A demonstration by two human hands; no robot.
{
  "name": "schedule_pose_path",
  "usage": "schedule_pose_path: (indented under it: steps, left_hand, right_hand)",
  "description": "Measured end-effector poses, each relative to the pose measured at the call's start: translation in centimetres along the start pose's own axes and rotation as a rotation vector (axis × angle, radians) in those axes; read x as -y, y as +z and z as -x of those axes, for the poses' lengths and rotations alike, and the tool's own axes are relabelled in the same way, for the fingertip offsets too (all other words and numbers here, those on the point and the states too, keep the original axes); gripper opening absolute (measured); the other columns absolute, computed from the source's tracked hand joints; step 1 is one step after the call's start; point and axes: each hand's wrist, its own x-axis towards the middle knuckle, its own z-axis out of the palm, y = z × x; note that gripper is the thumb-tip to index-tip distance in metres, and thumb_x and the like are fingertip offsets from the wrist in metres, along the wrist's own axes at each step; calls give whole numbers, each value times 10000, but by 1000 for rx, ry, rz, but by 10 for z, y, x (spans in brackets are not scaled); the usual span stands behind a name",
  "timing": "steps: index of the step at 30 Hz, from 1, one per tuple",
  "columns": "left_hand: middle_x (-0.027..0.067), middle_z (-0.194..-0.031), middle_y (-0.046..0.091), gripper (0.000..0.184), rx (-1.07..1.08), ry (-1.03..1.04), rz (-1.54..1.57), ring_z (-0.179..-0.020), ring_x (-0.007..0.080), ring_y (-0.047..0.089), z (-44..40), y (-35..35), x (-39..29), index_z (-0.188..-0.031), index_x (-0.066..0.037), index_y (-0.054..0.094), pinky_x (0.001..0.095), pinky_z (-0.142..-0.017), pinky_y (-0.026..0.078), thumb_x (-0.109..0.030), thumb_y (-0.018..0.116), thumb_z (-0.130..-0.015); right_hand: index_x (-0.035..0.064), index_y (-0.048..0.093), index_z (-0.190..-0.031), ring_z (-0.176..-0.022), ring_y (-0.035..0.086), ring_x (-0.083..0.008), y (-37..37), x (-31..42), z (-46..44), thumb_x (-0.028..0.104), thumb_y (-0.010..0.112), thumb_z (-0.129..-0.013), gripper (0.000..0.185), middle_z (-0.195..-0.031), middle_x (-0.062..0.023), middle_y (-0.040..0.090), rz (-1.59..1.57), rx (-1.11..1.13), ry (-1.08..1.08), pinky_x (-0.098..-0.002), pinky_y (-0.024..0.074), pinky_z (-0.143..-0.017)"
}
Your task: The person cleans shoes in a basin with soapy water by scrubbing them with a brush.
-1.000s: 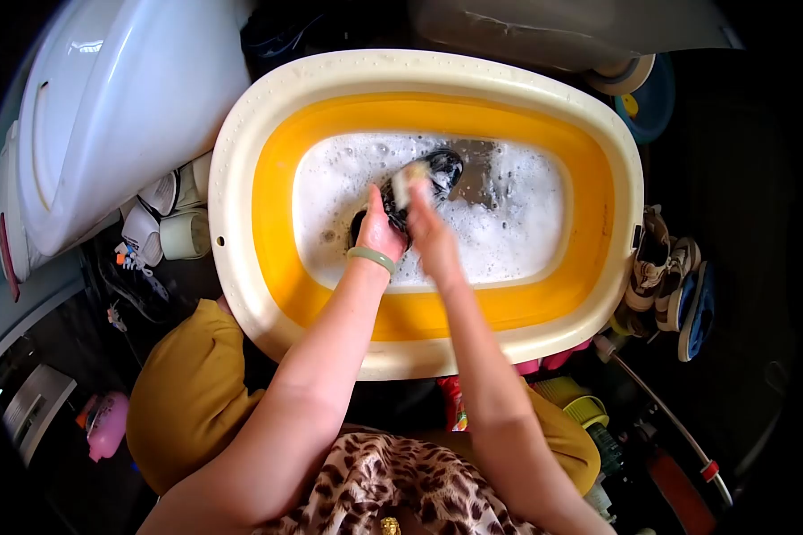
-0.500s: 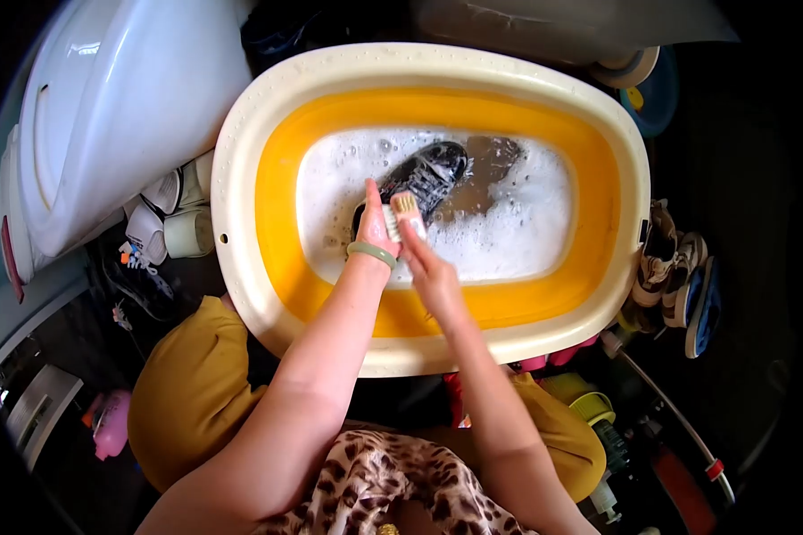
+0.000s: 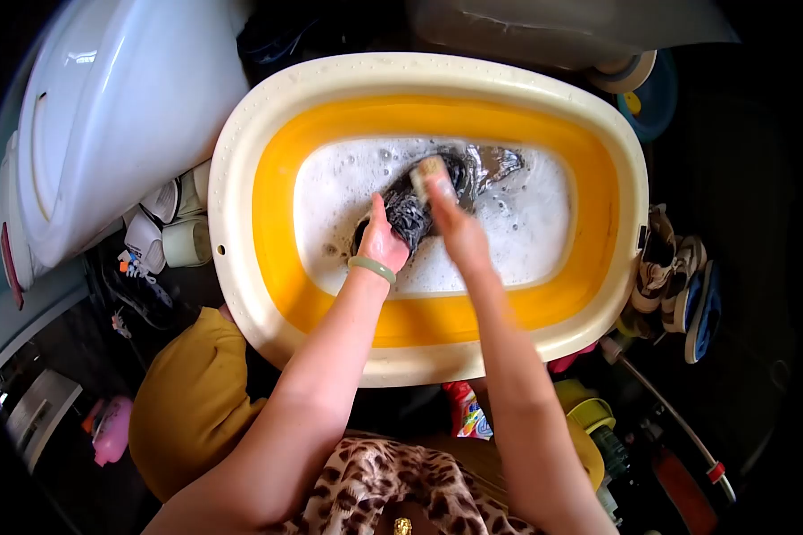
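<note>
A black lace-up shoe [image 3: 408,219] lies in foamy water [image 3: 522,236] inside a yellow basin with a cream rim [image 3: 234,192]. My left hand [image 3: 383,244], with a pale green bangle at the wrist, grips the near end of the shoe, thumb raised along its side. A scrubbing brush [image 3: 430,168] is in my right hand [image 3: 457,230], held over the far part of the shoe. The brush and right hand are slightly blurred, and suds cover the laces. Where the shoe meets the water, its underside is hidden.
Several shoes [image 3: 678,272] stand right of the basin, and more footwear [image 3: 156,236] sits at its left beside a large white tub [image 3: 134,116]. A pink bottle [image 3: 111,430] is at lower left. A colourful packet [image 3: 467,411] lies below the near rim.
My right hand and the brush have moved away from me along the shoe, toward its far end. My left hand stays on the shoe's near end. Foam has spread over the dark water patch.
</note>
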Motion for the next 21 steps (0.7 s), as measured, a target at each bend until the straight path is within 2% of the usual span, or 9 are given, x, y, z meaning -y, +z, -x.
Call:
schedule_pose_path:
  steps: [3,5,7,11,16,17,19,20,21]
  left_hand:
    - [93,-1260,511,554,-6,-26,-27,-1148,218,490,2,9,-2,-1280,-51,431,368,-1012,365,-475,352,-932]
    - [102,-1238,524,615,-40,18,-78,-1136,227,494,1,3,-1,-1270,-57,443,361,-989,383,-543,374,-900]
    - [96,-1190,547,705,-242,-100,-182,-1090,246,505,7,6,-4,-1235,-80,475,360,-991,362,-652,404,-829]
    - [81,-1228,533,599,-91,-21,-100,-1116,211,504,6,4,0,-1266,-54,446,346,-995,368,-529,363,-911]
    - [76,-1239,529,581,-80,-33,-90,-1126,209,502,7,9,0,-1261,-64,452,349,-1001,362,-521,357,-916]
    - [78,-1141,576,594,-92,-52,-83,-1026,220,549,-1,-7,1,-1201,-86,500,349,-908,430,-574,364,-892]
    - [69,-1013,597,610,-133,-69,-288,-904,219,570,-5,-25,-3,-1142,-105,529,344,-801,471,-624,382,-859]
    - [54,-914,586,608,-186,-86,-201,-812,206,561,-2,-18,-2,-1084,-112,546,344,-716,483,-647,389,-842]
    - [65,-1026,594,603,-136,-73,-149,-912,213,569,-1,-20,2,-1144,-91,527,349,-818,471,-608,399,-861]
  right_hand:
    - [326,466,-1259,-665,602,-388,6,-6,-39,263,494,-887,378,-717,-198,619,-7,-164,38,-468,465,-583]
    - [306,487,-1251,-686,606,-390,26,11,-7,251,516,-878,378,-739,-224,614,-51,-77,55,-452,475,-612]
    - [304,485,-1263,-653,612,-378,36,37,50,233,534,-870,402,-717,-223,612,-366,-32,22,-438,486,-593]
    - [368,458,-1269,-697,619,-368,2,5,18,255,525,-877,412,-741,-235,609,-63,85,69,-424,486,-618]
    - [339,465,-1259,-715,595,-413,17,25,-8,292,496,-886,378,-793,-232,616,-185,30,211,-447,479,-631]
    - [334,466,-1261,-722,594,-418,26,35,0,292,500,-882,382,-808,-233,616,-263,38,288,-443,482,-640]
    - [344,443,-1280,-710,600,-415,38,48,43,277,513,-876,415,-800,-241,615,-396,-30,53,-453,484,-636]
    - [317,465,-1277,-759,626,-343,27,47,46,225,526,-875,417,-900,-218,622,-323,47,78,-392,487,-681]
    - [291,488,-1274,-808,651,-270,12,41,49,174,539,-874,420,-1000,-195,629,-252,128,103,-330,491,-727]
